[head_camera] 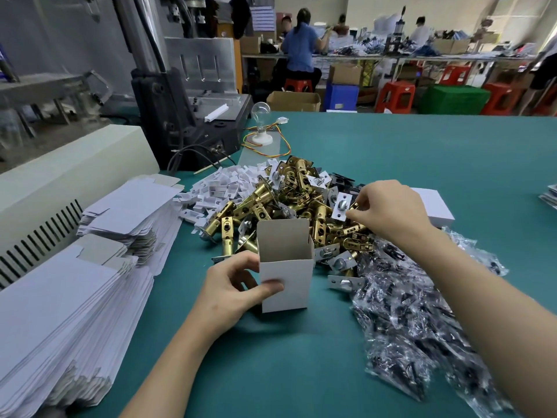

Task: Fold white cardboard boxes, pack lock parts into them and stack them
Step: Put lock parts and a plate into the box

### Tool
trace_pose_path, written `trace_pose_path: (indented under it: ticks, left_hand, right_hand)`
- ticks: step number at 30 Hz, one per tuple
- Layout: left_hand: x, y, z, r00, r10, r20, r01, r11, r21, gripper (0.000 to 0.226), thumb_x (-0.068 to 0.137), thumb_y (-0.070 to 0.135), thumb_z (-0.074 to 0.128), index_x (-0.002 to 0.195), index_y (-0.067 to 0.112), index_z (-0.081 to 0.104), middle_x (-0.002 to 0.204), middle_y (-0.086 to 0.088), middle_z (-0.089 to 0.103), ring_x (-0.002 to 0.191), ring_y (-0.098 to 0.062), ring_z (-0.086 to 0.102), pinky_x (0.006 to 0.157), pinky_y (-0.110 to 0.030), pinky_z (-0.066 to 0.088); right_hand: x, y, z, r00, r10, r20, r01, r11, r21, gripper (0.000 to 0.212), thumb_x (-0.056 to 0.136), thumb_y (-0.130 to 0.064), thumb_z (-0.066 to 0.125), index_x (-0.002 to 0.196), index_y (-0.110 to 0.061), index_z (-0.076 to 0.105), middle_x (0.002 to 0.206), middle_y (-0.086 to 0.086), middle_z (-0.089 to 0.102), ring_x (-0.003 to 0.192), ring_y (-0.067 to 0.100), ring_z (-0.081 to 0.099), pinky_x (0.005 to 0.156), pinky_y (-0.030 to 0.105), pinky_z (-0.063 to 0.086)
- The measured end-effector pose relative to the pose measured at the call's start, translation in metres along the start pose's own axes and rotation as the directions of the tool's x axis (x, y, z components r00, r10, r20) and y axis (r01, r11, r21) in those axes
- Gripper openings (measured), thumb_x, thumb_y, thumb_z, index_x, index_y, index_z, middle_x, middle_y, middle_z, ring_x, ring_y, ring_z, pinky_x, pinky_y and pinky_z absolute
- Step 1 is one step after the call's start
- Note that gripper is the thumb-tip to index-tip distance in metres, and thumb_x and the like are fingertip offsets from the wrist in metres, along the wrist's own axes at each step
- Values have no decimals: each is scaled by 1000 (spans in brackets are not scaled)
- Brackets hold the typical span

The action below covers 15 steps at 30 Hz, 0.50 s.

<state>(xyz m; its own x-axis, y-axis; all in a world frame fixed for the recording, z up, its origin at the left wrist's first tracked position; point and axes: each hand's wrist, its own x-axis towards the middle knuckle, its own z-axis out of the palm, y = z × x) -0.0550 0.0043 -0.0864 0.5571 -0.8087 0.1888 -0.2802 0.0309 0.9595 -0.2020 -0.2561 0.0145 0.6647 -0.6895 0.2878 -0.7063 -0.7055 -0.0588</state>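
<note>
The teal table [422, 152] fills most of the view. Stacks of flat white box blanks [60, 312] cover its side from seven to nine o'clock, the nearer stack fanned out and a smaller one lying behind it. A heap of clear plastic bags [407, 321] with small dark pieces inside spreads from three to five o'clock. At the middle, towards twelve o'clock, lies the pile of brass latch parts [301, 203], some with silver faceplates. Touching that pile at its ten o'clock is a scatter of white plastic pieces [223, 185].

The folded white box [286, 285] stands upright on the table at the pile's six o'clock edge, its top open and its rear flap raised. The left hand [229, 294] grips it from nine o'clock, thumb across the front face and fingers curled around the far side. The right hand [388, 209] reaches into the pile at two o'clock of the box, its fingers pinched together on a brass latch piece [355, 205]. A closed white box [434, 206] lies just behind that hand. A light bulb [260, 113] stands at the table's far edge, at eleven o'clock.
</note>
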Motion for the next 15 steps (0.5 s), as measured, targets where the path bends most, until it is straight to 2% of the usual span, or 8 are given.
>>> trace_pose_path:
  ticks: [6, 11, 15]
  left_hand:
    - [-1, 1, 0, 1000, 19, 5, -19, 1000, -9, 55, 66, 73, 86, 101, 31, 77, 96, 4, 76, 67, -12, 62, 60, -28, 50]
    - [-2, 2, 0, 1000, 28, 11, -28, 1000, -11, 55, 66, 72, 86, 99, 29, 77, 93, 5, 76, 66, -9, 62, 59, -23, 48]
    - [-2, 2, 1, 999, 33, 15, -33, 999, -2, 53, 67, 71, 86, 98, 29, 76, 92, 6, 75, 66, -8, 61, 60, -22, 48]
  right_hand:
    - [5, -4, 4, 992, -105, -74, 94, 985, -147, 33, 89, -39, 71, 90, -6, 75, 78, 10, 73, 79, 29, 71, 51, 26, 33]
    - [8, -3, -1, 986, -146, -80, 130, 976, -174, 26, 85, -32, 74, 87, -6, 72, 77, 10, 71, 78, 32, 69, 60, 31, 49]
    - [8, 0, -9, 960, -189, -207, 161, 976, -144, 20, 86, -27, 72, 89, -8, 69, 81, 6, 68, 78, 29, 64, 63, 35, 55]
